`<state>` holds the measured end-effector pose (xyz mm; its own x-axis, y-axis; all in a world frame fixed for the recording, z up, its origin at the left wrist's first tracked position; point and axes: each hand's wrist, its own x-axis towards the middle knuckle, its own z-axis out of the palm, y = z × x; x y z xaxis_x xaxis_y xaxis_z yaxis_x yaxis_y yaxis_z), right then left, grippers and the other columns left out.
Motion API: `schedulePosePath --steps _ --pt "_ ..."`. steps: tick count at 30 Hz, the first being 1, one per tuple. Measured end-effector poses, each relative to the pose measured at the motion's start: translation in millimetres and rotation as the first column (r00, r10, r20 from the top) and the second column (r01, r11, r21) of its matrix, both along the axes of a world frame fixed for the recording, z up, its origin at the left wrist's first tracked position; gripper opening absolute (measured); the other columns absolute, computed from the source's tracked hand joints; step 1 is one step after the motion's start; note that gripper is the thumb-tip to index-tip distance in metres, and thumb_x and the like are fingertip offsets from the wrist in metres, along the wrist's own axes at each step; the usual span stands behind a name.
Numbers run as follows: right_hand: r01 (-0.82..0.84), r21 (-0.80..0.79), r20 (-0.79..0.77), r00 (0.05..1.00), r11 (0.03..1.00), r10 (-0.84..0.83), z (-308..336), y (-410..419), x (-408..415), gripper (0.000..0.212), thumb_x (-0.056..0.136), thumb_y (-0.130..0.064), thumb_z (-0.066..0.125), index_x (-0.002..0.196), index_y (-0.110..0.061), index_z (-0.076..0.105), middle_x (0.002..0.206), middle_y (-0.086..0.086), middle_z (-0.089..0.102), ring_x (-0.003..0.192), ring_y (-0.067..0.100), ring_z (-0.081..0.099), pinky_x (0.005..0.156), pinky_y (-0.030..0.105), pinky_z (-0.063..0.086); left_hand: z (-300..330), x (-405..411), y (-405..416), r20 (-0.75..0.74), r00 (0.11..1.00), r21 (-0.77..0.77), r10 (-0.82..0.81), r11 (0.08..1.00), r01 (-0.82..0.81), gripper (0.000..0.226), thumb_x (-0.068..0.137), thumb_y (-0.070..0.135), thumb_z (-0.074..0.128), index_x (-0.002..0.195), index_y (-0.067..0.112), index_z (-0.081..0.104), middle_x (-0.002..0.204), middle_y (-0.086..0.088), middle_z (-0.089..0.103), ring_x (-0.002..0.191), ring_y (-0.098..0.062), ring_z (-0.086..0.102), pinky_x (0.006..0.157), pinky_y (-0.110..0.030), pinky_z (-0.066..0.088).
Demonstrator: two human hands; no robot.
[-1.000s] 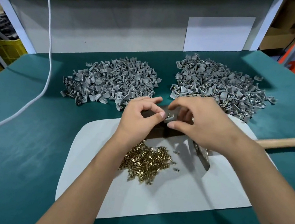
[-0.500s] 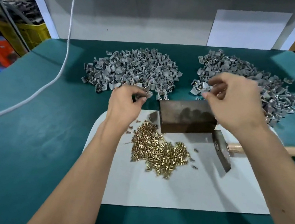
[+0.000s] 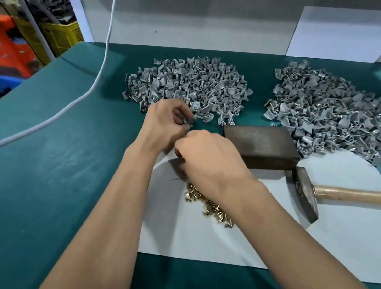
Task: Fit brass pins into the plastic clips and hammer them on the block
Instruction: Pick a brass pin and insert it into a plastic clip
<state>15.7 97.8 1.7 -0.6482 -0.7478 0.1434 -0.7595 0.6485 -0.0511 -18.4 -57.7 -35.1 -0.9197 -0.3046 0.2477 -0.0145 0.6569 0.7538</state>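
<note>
My left hand (image 3: 165, 125) pinches a small grey plastic clip (image 3: 189, 120) just in front of the left pile of grey clips (image 3: 189, 83). My right hand (image 3: 209, 160) is closed, its fingertips meeting the left hand at the clip; what it holds is hidden. Under my right wrist lies a heap of brass pins (image 3: 209, 205) on the white sheet (image 3: 319, 241). The dark metal block (image 3: 260, 141) sits just right of my hands. A hammer (image 3: 307, 191) with a wooden handle rests beside it. A second clip pile (image 3: 340, 114) lies at the far right.
The bench top is green (image 3: 25, 192). A white cable (image 3: 85, 91) trails across its left side. White panels stand along the back edge. Off the left edge are a yellow crate (image 3: 56, 36) and orange plastic items.
My right hand has come back from the right clip pile to the left hand. My left hand now holds a clip picked from the left pile. The view has shifted.
</note>
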Motion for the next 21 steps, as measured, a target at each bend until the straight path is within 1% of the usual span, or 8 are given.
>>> schedulePosePath --steps 3,6,9,11,14,17,19,21 --pt "0.006 0.033 0.009 1.0 0.999 -0.006 -2 -7 0 0.021 0.089 -0.005 0.062 0.105 -0.017 0.068 0.108 0.007 0.063 0.098 0.033 0.067 0.066 0.034 0.037 0 1 -3 -0.007 0.999 0.04 -0.04 0.998 0.041 0.027 0.069 -0.01 0.077 0.089 0.008 0.075 0.089 -0.008 0.076 0.085 -0.026 0.073 0.081 -0.041 0.062" --pt "-0.018 0.05 0.007 1.0 0.999 0.018 2 -7 1 0.018 0.087 -0.001 0.06 0.093 -0.017 0.065 0.099 0.008 0.065 0.09 0.033 0.068 0.064 0.034 0.035 0 1 -2 0.014 0.989 0.112 -0.148 0.983 0.146 0.03 0.07 -0.01 0.079 0.092 0.01 0.074 0.089 -0.007 0.076 0.085 -0.018 0.073 0.08 -0.033 0.061" --pt "-0.063 0.097 0.047 0.997 0.993 0.058 8 -1 1 0.027 0.086 0.0 0.059 0.081 -0.022 0.046 0.069 -0.002 0.037 0.065 0.028 0.049 0.053 0.031 0.029 -1 -1 -2 0.031 0.981 0.116 -0.191 0.976 0.186 0.031 0.071 -0.007 0.08 0.096 0.01 0.075 0.093 -0.004 0.076 0.085 -0.009 0.07 0.077 -0.023 0.057" --pt "-0.09 0.141 0.081 0.994 0.986 0.079 13 2 2 0.027 0.087 0.0 0.057 0.083 -0.022 0.042 0.067 -0.002 0.026 0.06 0.023 0.033 0.05 0.03 0.025 -2 -1 -3 0.039 0.983 0.094 -0.178 0.98 0.174 0.034 0.071 -0.006 0.08 0.1 0.011 0.076 0.097 -0.003 0.076 0.089 -0.012 0.071 0.082 -0.026 0.059" --pt "-0.117 0.171 0.116 0.988 0.978 0.098 17 4 4 0.028 0.085 0.003 0.053 0.081 -0.019 0.038 0.069 -0.001 0.024 0.062 0.023 0.031 0.057 0.033 0.03 -3 -1 -2 0.043 0.985 0.091 -0.166 0.983 0.161 0.035 0.071 -0.005 0.08 0.101 0.011 0.076 0.095 -0.002 0.076 0.092 -0.017 0.073 0.087 -0.034 0.061" --pt "-0.101 0.147 0.136 0.987 0.984 0.081 15 7 4 0.027 0.082 0.005 0.054 0.073 -0.016 0.04 0.071 0.002 0.037 0.07 0.03 0.048 0.058 0.032 0.035 -1 -1 2 0.016 0.99 0.131 -0.137 0.982 0.134 0.031 0.072 0.001 0.086 0.098 0.013 0.076 0.094 -0.002 0.076 0.091 -0.019 0.073 0.087 -0.036 0.061" --pt "-0.085 0.087 0.151 0.986 0.993 0.071 15 10 2 0.019 0.083 0.003 0.057 0.089 -0.013 0.063 0.088 0.008 0.06 0.085 0.034 0.064 0.067 0.035 0.047 1 -1 5 -0.042 0.996 0.2 -0.078 0.976 0.085 0.03 0.073 0.001 0.087 0.097 0.014 0.075 0.097 -0.003 0.076 0.089 -0.019 0.074 0.086 -0.035 0.062" --pt "-0.079 0.03 0.181 0.981 0.996 0.073 20 17 -1 0.027 0.086 -0.001 0.059 0.102 -0.018 0.073 0.098 0.007 0.069 0.088 0.03 0.069 0.073 0.034 0.054 5 -2 10 -0.118 0.993 0.288 -0.002 0.957 0.036 0.031 0.074 -0.001 0.086 0.095 0.017 0.073 0.098 -0.002 0.076 0.082 -0.014 0.074 0.08 -0.032 0.063"
